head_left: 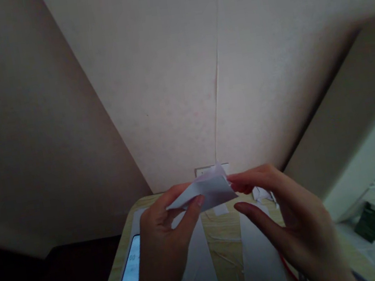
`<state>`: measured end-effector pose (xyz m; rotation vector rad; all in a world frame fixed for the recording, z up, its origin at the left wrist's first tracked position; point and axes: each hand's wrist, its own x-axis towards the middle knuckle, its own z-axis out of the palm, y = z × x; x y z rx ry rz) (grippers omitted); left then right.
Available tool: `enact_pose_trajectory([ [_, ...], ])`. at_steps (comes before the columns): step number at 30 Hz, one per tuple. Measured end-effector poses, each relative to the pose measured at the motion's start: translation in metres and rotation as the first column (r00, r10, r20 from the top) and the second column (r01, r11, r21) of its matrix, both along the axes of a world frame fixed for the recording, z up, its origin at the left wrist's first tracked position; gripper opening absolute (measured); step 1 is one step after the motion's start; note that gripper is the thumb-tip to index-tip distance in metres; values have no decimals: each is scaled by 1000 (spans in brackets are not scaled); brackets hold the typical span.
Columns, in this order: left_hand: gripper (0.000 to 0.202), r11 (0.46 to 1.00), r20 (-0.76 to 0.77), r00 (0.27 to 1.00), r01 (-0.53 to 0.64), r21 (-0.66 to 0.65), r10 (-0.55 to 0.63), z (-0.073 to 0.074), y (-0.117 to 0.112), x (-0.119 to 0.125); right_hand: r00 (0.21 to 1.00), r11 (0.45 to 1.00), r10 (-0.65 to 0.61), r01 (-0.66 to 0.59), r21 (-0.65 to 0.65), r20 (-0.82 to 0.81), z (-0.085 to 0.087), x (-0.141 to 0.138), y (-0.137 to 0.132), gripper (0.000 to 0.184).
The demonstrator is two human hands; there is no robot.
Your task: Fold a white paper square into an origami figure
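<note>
A folded piece of white paper (212,192) is held up above the small wooden table (226,257). My left hand (170,237) pinches its left part, thumb on the near side and fingers behind. At the paper's right edge is my right hand (287,219), its fingertips touching or very close to it. The thumb of that hand is spread well away from the fingers. White paper sheets (198,270) lie on the table beneath my hands, partly covered by them.
A phone (127,271) with a lit screen lies at the table's left edge. Crumpled paper scraps (262,193) sit at the back right. The wall (173,91) rises directly behind, with a socket plate (199,172) low on it. A dark green packet (370,221) is at far right.
</note>
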<state>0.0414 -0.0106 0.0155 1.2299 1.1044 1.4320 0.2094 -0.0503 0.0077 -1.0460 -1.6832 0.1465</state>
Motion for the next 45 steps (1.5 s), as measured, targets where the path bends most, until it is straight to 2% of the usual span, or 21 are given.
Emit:
enact_pose_trajectory([
  [3,8,999,-115,993,38,31,-34,2,0,-4,999,999,10,-8,47,-36,-2,-1,1,22],
  [6,16,991,-195,975,123,57,-109,4,0,-6,998,996,-6,12,90,-61,-3,-3,1,20],
  [10,24,976,-169,965,214,50,-203,3,-4,-6,979,999,-9,16,31,-204,-8,-6,0,35],
  [14,12,992,-217,968,127,-19,-128,2,-9,-3,962,1000,-12,11,-6,-273,-12,-6,-1,38],
  [16,11,991,-158,980,110,-78,-121,3,-10,-1,953,1000,-16,8,-27,-301,-11,-6,-2,35],
  [19,11,977,0,985,172,-123,-173,7,-12,3,938,999,-2,-14,-46,-346,-8,-6,-1,38],
  [24,6,962,87,974,219,-162,-207,7,-11,4,917,995,52,-84,-63,-395,-5,-7,1,40],
  [28,4,975,156,979,159,-157,-135,1,-7,7,906,990,34,-89,-112,-421,-3,-4,3,40],
  [30,4,986,201,977,99,-131,-71,0,-6,8,921,987,7,-70,-146,-389,-1,-1,3,30],
  [32,11,989,233,972,65,-134,-32,0,-6,9,950,982,-34,-27,-189,-310,1,1,3,10],
  [35,36,981,196,979,89,-170,-55,5,-8,8,974,976,-81,35,-216,-210,4,4,3,12],
  [37,46,971,141,985,124,-205,-96,7,-9,6,980,976,-96,59,-208,-172,5,6,2,11],
  [39,40,958,109,985,160,-240,-137,8,-9,3,987,979,-103,79,-186,-121,7,6,2,12],
  [41,25,942,110,975,217,-254,-195,7,-8,2,989,983,-120,107,-149,-82,7,5,1,12],
  [45,7,927,155,948,308,-214,-279,4,-4,3,984,985,-165,162,-51,-61,5,-3,0,14],
])
